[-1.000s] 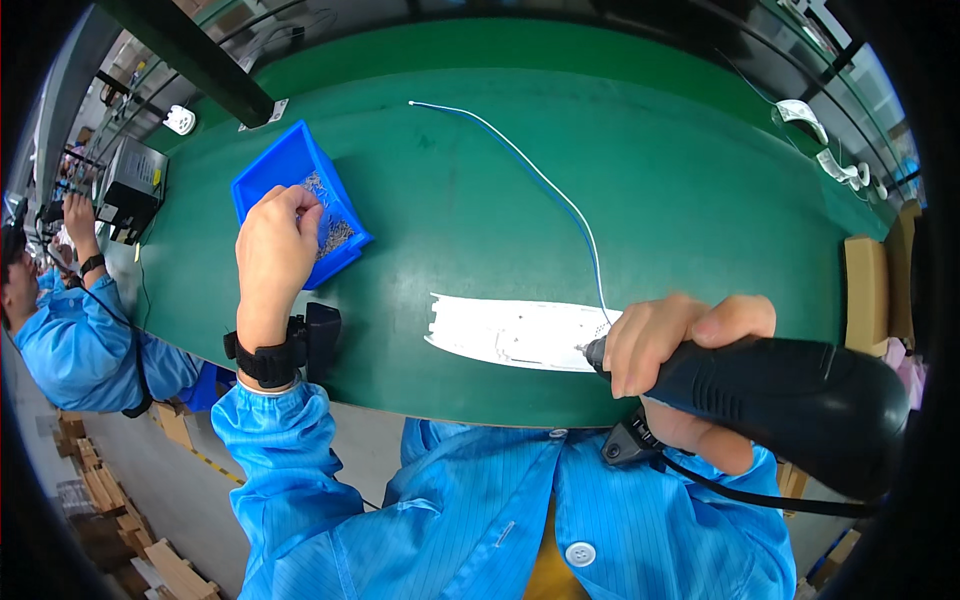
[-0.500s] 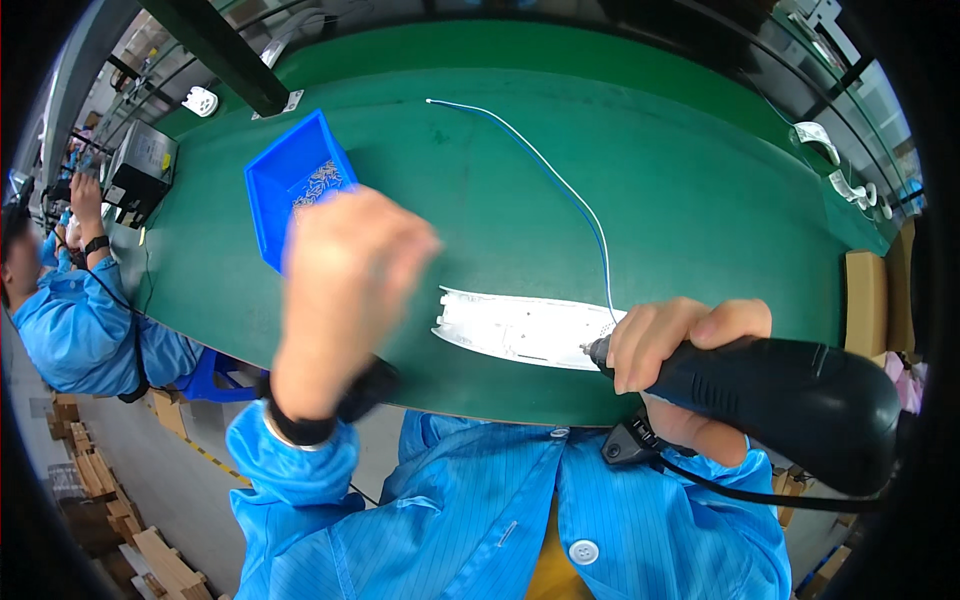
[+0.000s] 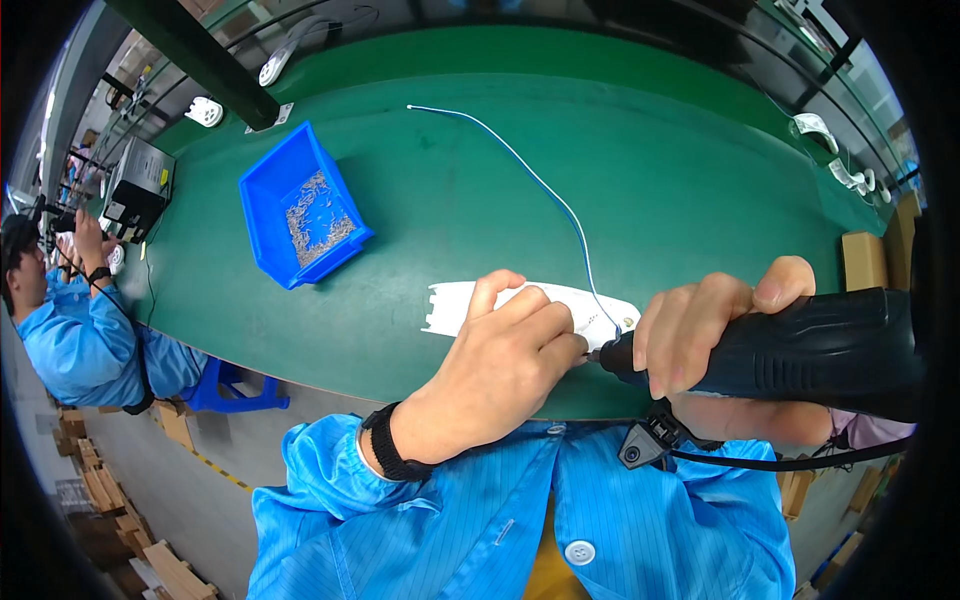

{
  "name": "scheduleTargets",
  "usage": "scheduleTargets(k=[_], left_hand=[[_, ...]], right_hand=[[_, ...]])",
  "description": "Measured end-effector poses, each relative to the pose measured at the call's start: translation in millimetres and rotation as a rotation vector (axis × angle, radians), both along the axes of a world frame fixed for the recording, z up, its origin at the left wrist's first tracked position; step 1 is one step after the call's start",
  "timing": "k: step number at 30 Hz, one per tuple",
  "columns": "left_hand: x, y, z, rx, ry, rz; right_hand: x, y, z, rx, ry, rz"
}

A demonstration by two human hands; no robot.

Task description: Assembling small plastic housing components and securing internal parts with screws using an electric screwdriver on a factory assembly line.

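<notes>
My right hand [image 3: 700, 325] is wrapped round a black electric screwdriver [image 3: 810, 350], which lies nearly level and points left. Its bit is beside the fingertips of my left hand [image 3: 510, 355]. The thumb and forefinger of that hand are pinched together at the bit; whatever is between them is too small to make out. Under and behind the left hand lies a long white plastic shell [image 3: 452, 303], partly covered by it. A thin white and blue cable [image 3: 560, 203] runs from the shell's right end to the far side of the green table.
A blue bin [image 3: 262, 215] with many small metal screws [image 3: 318, 225] stands to the left. Farther left are a black box-shaped device [image 3: 143, 185] and a co-worker in a blue jacket [image 3: 85, 345]. A green post [image 3: 200, 62] rises at the back left. Cardboard [image 3: 865, 260] stands at the right.
My left hand has moved from beside the bin, right and nearer, to the screwdriver's tip. The screwdriver now lies more level. The view has shifted slightly.
</notes>
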State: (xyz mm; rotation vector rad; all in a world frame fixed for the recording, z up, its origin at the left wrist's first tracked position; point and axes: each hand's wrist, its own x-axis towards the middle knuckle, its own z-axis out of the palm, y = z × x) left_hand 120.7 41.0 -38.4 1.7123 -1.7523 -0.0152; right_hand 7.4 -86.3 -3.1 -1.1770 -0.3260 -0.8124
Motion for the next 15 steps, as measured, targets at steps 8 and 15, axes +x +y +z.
scheduleTargets(k=[8,15], left_hand=[[-2.1,-0.2,2.1,0.106,0.032,-0.027],[21.3,-7.4,-5.0,0.202,-0.019,0.018]], right_hand=[[4.3,-0.4,-11.4,-0.028,-0.05,-0.054],[-4.2,-9.6,-29.7,-0.021,-0.003,-0.132]])
